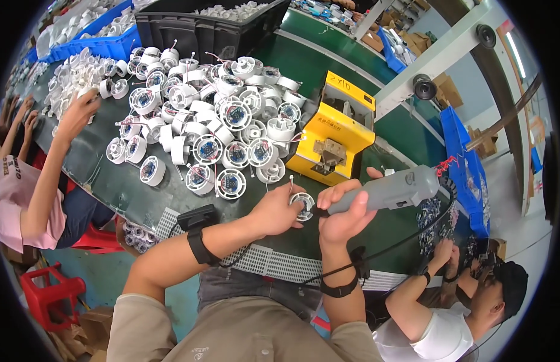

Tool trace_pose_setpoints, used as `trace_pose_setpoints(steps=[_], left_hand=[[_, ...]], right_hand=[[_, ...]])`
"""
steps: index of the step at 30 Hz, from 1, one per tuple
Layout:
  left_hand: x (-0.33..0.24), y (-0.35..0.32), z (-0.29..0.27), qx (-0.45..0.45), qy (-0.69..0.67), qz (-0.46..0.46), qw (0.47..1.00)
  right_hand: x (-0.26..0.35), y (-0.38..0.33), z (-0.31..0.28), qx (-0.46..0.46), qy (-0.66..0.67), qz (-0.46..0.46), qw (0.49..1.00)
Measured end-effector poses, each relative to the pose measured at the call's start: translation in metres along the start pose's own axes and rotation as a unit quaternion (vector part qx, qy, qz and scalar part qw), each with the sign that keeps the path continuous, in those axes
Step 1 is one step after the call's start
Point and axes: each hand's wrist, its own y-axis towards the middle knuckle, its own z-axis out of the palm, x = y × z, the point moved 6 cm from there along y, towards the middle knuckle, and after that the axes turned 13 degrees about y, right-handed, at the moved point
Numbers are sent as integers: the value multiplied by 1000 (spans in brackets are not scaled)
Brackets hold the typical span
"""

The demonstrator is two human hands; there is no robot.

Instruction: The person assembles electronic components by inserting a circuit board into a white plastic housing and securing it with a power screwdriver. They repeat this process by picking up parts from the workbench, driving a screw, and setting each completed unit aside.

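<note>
My left hand (276, 210) is closed around a small white round housing (303, 206) with a circuit board inside, held at the table's near side. In my right hand (346, 212) is a grey electric screwdriver (393, 188), lying nearly level with its tip toward the housing. Whether the tip touches a screw is too small to tell. A black cable (406, 232) runs from the tool's rear and loops below my right forearm. Just beyond my hands spreads a large pile of similar white housings (236, 114), many showing blue boards and thin wires.
A yellow box-shaped fixture (331, 136) with metal blocks stands beyond my right hand. Behind the pile is a black bin (201, 30) of white parts. Blue trays (467, 163) line the right. Co-workers sit at left and right; one's hand (78, 114) reaches toward loose white parts (72, 84).
</note>
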Motion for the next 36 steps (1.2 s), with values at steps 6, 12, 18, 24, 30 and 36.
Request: trace_pose_setpoints(steps=[6, 12, 18, 24, 30, 36], left_hand=[[3, 0, -1, -35, -8, 29, 999], [3, 0, -2, -31, -1, 27, 999], [-8, 0, 3, -27, 32, 47, 998], [-29, -21, -16, -58, 212, 94, 971], [-91, -71, -88, -536, 447, 269, 664], [-98, -73, -88, -525, 515, 246, 631]], right_hand=[[-3, -3, 2, -1, -7, 0, 1000], [-7, -4, 3, 27, -2, 4, 1000], [-6, -7, -4, 61, 15, 2, 998], [-6, -12, -3, 145, 52, 59, 986], [44, 71, -127, -29, -326, -29, 944], [23, 116, -235, 70, -733, 107, 669]])
